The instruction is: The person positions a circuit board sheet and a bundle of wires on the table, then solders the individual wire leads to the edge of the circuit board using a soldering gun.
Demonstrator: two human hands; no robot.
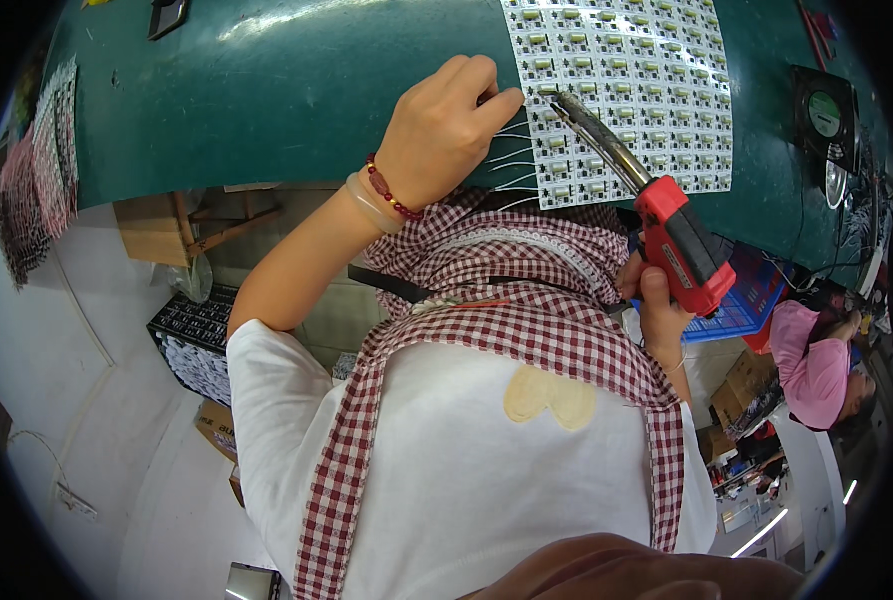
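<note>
On the green table lies a sheet of small white circuit boards [657, 100], laid out in rows with small parts on each. Several thin white wires [512, 155] run out from its left edge. Beside that edge is my left hand [447, 125], its thumb and fingers pinched together near a board; what they hold is hidden. My right hand [662, 315] is wrapped round a red and black soldering gun [682, 240] at the right. The gun's metal tip reaches up and left to the sheet's left columns, close to my left fingertips. I cannot tell whether it touches.
The green table [317, 100] spans the far side. Bundles of red and white wires [52, 160] hang at its left end. A black fan-like device [827, 115] stands at the right, above a blue tray [742, 300]. A person in pink [812, 355] sits farther right.
</note>
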